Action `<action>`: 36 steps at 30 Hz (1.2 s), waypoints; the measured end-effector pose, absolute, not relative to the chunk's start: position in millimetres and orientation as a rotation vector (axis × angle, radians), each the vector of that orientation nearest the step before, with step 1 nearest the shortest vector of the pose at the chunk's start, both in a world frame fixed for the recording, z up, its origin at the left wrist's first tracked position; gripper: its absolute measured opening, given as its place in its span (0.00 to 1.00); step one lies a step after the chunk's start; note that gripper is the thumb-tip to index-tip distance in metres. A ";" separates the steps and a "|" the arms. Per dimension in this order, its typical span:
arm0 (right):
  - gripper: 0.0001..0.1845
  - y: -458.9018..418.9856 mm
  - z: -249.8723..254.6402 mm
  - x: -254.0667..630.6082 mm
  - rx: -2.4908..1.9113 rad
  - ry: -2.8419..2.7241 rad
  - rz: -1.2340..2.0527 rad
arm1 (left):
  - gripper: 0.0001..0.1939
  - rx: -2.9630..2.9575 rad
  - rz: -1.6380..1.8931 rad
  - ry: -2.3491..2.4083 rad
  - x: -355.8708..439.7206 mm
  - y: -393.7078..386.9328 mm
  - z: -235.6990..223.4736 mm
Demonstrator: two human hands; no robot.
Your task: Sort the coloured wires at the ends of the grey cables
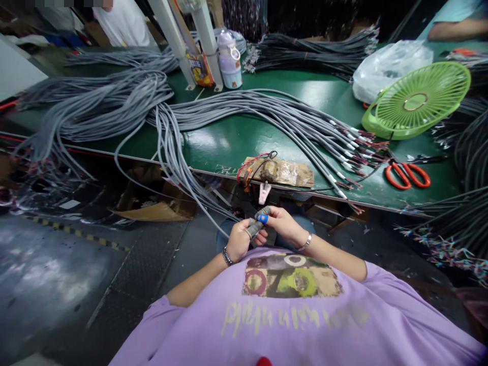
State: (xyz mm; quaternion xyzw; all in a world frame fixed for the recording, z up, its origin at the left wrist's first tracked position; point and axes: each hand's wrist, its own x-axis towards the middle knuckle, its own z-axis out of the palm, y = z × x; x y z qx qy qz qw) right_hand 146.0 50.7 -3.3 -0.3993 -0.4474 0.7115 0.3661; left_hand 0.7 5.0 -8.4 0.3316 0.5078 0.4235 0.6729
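In front of my waist, my left hand [243, 238] is closed around a grey cable [221, 230] that runs in from the bundle on the table. My right hand [282, 222] meets it, thumb and fingers pinched together at my left fingertips. Grey wrappings cover some fingers, and a blue band circles my right thumb. Whatever sits between the right fingertips is hidden. Just beyond my hands, a pale pink clip [264, 193] juts from the table edge below a wooden block [293, 174] with thin red and black wires.
Grey cables [236, 104] spread over the green table [213, 152], their stripped ends at right. Orange-handled scissors [407, 175], a green fan [419, 101], a plastic bag [392, 68] and a bottle [229, 61] stand around them. Black cables [312, 53] lie behind. Other people are across the table.
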 end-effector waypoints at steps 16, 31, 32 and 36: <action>0.14 54.4 -2.2 146.6 -1.094 -0.779 1.728 | 0.15 0.785 1.005 1.170 0.0 8.7 1.9; 0.23 86.5 4.0 151.3 -0.780 -0.723 2.167 | 0.18 0.704 0.956 0.989 8.1 18.7 30.6; 0.23 86.9 5.8 149.2 -0.764 -0.750 2.138 | 0.17 0.702 0.965 0.983 9.3 19.9 31.4; 0.22 85.3 5.5 145.4 -0.867 -0.783 1.879 | 0.16 0.686 0.999 0.989 10.7 22.9 31.8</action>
